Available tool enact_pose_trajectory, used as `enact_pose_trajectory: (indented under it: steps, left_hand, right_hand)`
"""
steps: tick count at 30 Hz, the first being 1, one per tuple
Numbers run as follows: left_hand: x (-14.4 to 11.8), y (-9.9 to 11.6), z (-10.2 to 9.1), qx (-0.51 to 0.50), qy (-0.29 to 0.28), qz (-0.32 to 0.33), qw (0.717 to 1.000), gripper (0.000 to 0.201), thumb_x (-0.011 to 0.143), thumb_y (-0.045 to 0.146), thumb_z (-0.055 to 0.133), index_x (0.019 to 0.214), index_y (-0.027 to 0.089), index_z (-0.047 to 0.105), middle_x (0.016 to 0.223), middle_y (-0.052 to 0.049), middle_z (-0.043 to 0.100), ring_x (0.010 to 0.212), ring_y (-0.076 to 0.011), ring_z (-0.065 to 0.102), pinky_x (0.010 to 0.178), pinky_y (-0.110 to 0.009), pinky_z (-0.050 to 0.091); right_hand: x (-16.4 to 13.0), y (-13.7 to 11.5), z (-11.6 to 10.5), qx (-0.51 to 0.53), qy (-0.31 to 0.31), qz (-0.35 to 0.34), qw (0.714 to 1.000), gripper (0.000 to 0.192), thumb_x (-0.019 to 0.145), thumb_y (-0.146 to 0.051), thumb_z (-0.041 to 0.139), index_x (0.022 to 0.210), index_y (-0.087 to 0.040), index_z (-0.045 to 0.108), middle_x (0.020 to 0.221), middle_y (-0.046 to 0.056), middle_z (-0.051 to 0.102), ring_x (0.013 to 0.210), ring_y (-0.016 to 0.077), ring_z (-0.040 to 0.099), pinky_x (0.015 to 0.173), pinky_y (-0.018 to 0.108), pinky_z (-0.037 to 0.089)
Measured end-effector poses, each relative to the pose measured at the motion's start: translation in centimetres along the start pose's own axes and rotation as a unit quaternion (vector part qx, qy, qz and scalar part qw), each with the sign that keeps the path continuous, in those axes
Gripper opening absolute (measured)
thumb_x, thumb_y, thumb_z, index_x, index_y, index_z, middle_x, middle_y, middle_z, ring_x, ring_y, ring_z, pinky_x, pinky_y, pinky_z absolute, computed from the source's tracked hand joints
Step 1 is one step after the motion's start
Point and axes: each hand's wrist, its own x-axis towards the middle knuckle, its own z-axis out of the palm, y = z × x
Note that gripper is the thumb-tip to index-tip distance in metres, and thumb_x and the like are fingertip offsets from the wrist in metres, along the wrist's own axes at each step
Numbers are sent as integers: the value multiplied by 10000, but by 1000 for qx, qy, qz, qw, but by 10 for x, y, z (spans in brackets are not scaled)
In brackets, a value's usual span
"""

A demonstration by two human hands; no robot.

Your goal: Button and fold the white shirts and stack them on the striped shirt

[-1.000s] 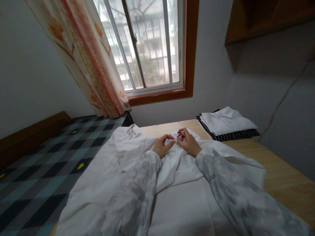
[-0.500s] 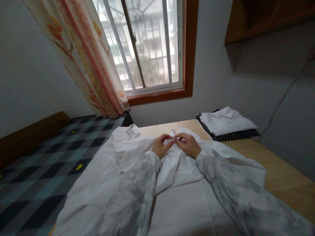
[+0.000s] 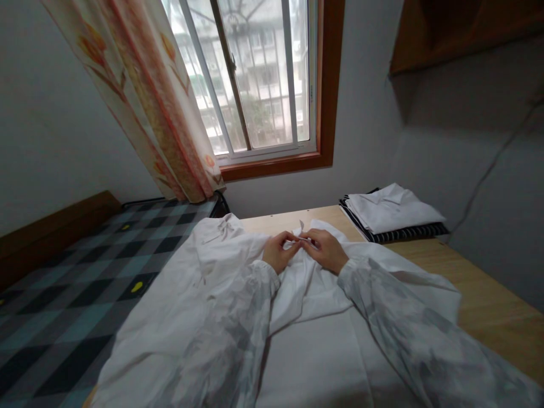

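Observation:
A white shirt (image 3: pixel 314 334) lies spread out on a wooden table (image 3: pixel 480 294), its collar end pointing toward the window. My left hand (image 3: pixel 278 250) and my right hand (image 3: pixel 325 249) meet at the top of the shirt's front, near the collar. Both pinch the white cloth there between thumb and fingers, fingertips almost touching each other. What exactly sits between the fingertips is too small to make out. My forearms, in pale patterned sleeves, rest across the shirt.
A folded white garment (image 3: pixel 393 209) lies on a folded striped one (image 3: pixel 408 232) at the table's far right corner. A bed with a checked grey and black cover (image 3: pixel 85 277) runs along the left. A curtain (image 3: pixel 157 102) hangs beside the window (image 3: pixel 259 79).
My right hand's fingers have come down from a raised position to the cloth and closed toward my left hand. The shirt's collar flap shifted slightly; nothing else moved.

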Motion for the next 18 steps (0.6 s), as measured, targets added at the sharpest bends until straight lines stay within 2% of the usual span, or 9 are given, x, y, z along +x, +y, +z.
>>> enact_pose_trajectory:
  steps: [4, 8, 13, 18]
  left_hand:
    - [-1, 2, 1, -38, 6, -16, 999, 350, 854, 454, 829, 1068, 235, 658, 879, -2, 768, 807, -172, 708, 757, -280, 516]
    - [-1, 5, 0, -28, -7, -14, 999, 443, 873, 463, 819, 1222, 264, 632, 899, 8, 764, 775, -162, 697, 734, -273, 510]
    - [-1, 11, -2, 9, 1, 20, 1000, 259, 909, 448, 771, 1054, 253, 680, 940, -15, 760, 873, -191, 697, 816, -309, 531]
    - [-1, 9, -2, 27, -4, 29, 999, 233, 934, 456, 741, 1001, 234, 723, 950, -29, 775, 893, -205, 696, 861, -333, 533]
  right_hand:
    - [0, 1, 1, 12, -7, 12, 1000, 163, 1048, -313, 618, 1065, -231, 758, 912, 57, 740, 816, 219, 640, 809, 349, 466]
    - [-1, 3, 3, 48, -4, 23, 999, 173, 1057, -311, 594, 1095, -219, 735, 979, 72, 753, 869, 227, 658, 836, 352, 484]
    - [0, 4, 5, 85, 7, 50, 995, 163, 1059, -341, 592, 1081, -228, 707, 1011, 67, 764, 901, 229, 672, 830, 346, 498]
    - [0, 0, 3, 106, 35, 72, 991, 156, 1039, -378, 635, 1027, -242, 710, 939, 38, 760, 849, 215, 671, 778, 329, 498]
